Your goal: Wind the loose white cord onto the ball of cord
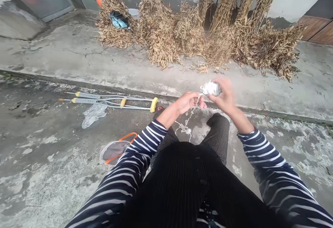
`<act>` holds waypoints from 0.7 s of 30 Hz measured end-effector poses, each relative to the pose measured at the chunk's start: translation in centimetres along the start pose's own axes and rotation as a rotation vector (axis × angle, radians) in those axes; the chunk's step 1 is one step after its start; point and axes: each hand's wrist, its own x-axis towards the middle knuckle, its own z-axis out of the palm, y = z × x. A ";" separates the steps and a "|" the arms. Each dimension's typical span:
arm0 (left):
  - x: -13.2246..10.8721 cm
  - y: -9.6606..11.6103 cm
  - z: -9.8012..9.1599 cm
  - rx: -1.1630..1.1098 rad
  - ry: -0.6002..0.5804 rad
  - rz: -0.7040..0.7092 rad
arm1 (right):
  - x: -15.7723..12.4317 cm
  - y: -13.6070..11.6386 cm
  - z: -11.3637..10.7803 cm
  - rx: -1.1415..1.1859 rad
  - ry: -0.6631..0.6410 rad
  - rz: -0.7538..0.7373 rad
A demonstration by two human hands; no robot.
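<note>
A ball of white yarn is in the grip of my right hand, whose fingers curl round its right side and look slightly blurred. Just left of the ball, my left hand pinches the white strand that runs from it. The strand hangs down between my legs, where part of it bunches into a loose tangle over the ground.
Crutches with yellow pads lie at left beside a clear plastic bag. An orange-handled mesh bag is near my left sleeve. Dried plant bundles line the wall behind a raised concrete ledge.
</note>
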 end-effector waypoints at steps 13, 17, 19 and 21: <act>0.3 -1.1 -0.8 -0.014 0.121 -0.139 | -2.1 -0.2 1.8 0.086 -0.310 0.253; 0.0 -1.0 -1.7 0.068 0.019 -0.166 | -2.1 -0.4 1.7 -0.081 -0.359 0.173; -0.2 -0.8 -2.6 0.130 -0.008 -0.172 | -2.0 -0.4 0.9 -0.150 -0.438 0.132; -0.6 -0.3 -3.7 0.214 -0.016 -0.199 | -1.9 -0.1 -0.4 -0.224 -0.546 0.069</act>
